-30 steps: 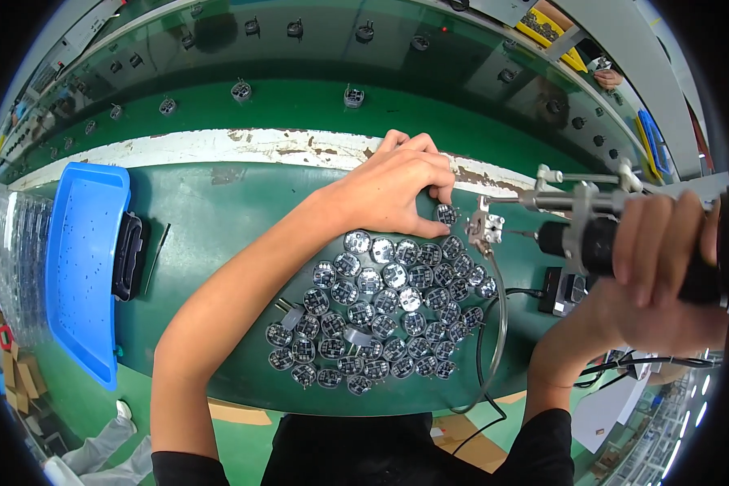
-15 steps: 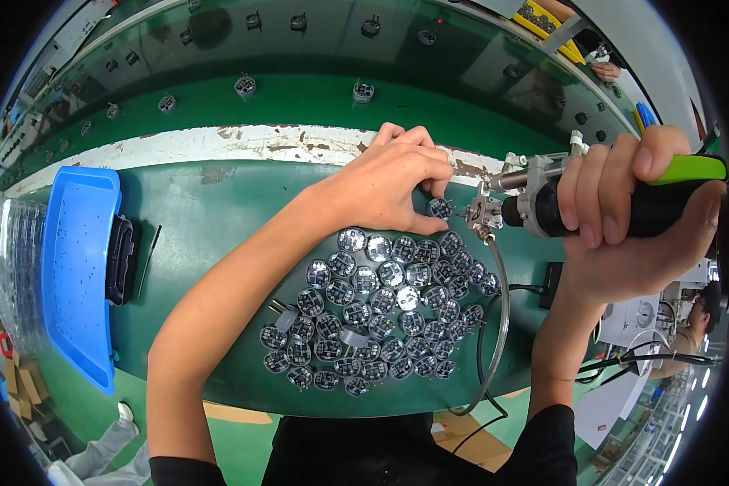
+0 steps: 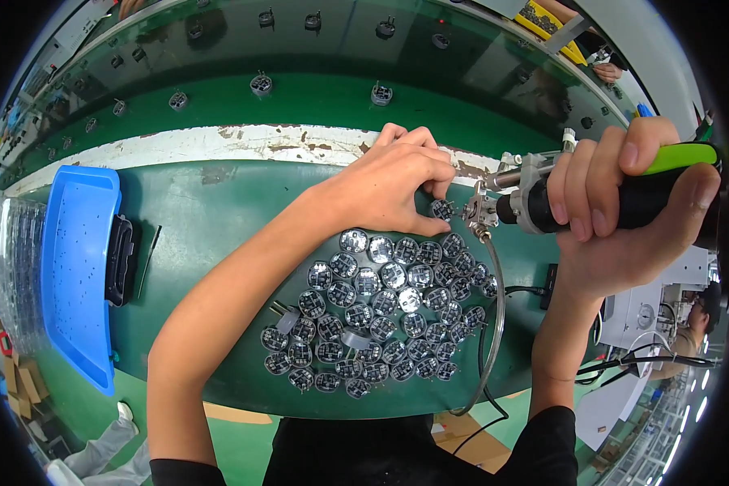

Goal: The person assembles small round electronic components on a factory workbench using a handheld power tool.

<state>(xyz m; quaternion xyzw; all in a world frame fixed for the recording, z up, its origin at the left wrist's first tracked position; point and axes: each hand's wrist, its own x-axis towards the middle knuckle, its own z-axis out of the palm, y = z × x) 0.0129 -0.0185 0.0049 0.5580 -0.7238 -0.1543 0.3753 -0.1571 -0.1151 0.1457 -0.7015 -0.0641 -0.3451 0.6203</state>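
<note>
My left hand (image 3: 401, 182) reaches across the bench, fingers and thumb closed round one small round electronic part (image 3: 441, 211). My right hand (image 3: 620, 194) is wrapped round a black power screwdriver (image 3: 530, 206) with a green lever along its top. The tool lies roughly level, and its metal nose with a clear hose meets or nearly meets the part; contact is too small to tell. Below my left hand, many similar round parts (image 3: 383, 303) with silvery tops stand close together. Among them lies a grey piece with two metal pins (image 3: 286, 318).
A blue tray (image 3: 79, 283) with tiny dark bits stands at the left, beside a black box (image 3: 121, 259) and a thin black rod (image 3: 148, 261). Beyond a worn white rail (image 3: 243, 142) runs a green conveyor (image 3: 316, 93) carrying spaced parts. Another person's hand (image 3: 607, 72) is at the far right.
The parts on the conveyor have moved to the right. My right hand and the screwdriver have shifted slightly left; my left hand stays almost still on its part.
</note>
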